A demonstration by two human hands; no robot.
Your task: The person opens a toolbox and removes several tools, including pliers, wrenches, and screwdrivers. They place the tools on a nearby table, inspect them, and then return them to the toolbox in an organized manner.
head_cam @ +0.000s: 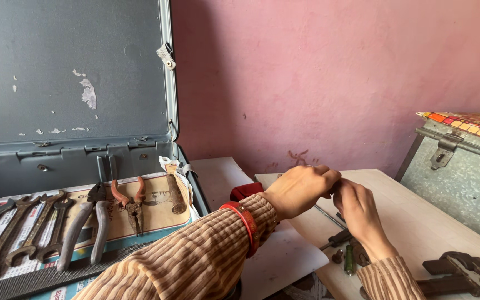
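My left hand (298,189) and my right hand (359,214) meet above a pale wooden board (418,222), fingers closed together around something small that the fingers hide. Just below them on the board lie a thin metal rod (329,216), a black-handled screwdriver (337,239), a green-handled tool (349,259) and a small round metal piece (338,256). My left wrist carries red bangles (245,222) over a striped brown sleeve.
An open grey metal case (73,111) stands at the left, holding several spanners (23,233), grey pliers (87,222), orange-handled pliers (131,203) and a long file (40,278). A rusty pipe wrench (462,275) lies at the lower right. A galvanised metal trunk (462,178) sits at the right against the pink wall.
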